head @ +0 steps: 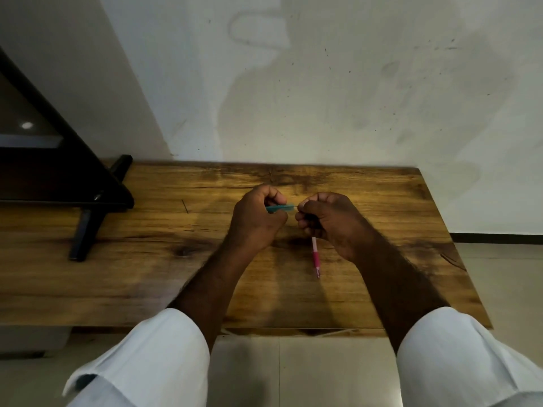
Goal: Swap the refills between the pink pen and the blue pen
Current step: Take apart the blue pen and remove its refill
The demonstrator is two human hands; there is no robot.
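Dim warm light, soft shadows on table; blurred, wide-angle edges

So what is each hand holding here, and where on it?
Left hand grips the blue pen around its barrel. Right hand pinches something thin at the pen's end and holds the pink pen by its upper part.

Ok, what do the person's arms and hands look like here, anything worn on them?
Both hands are bare: no gloves, rings or watch show on the left hand or the right hand. The forearms are uncovered too. Each arm wears a loose white sleeve pushed up towards the elbow, the left sleeve showing a turned-back cuff with a dark lining patch, the right sleeve plain.
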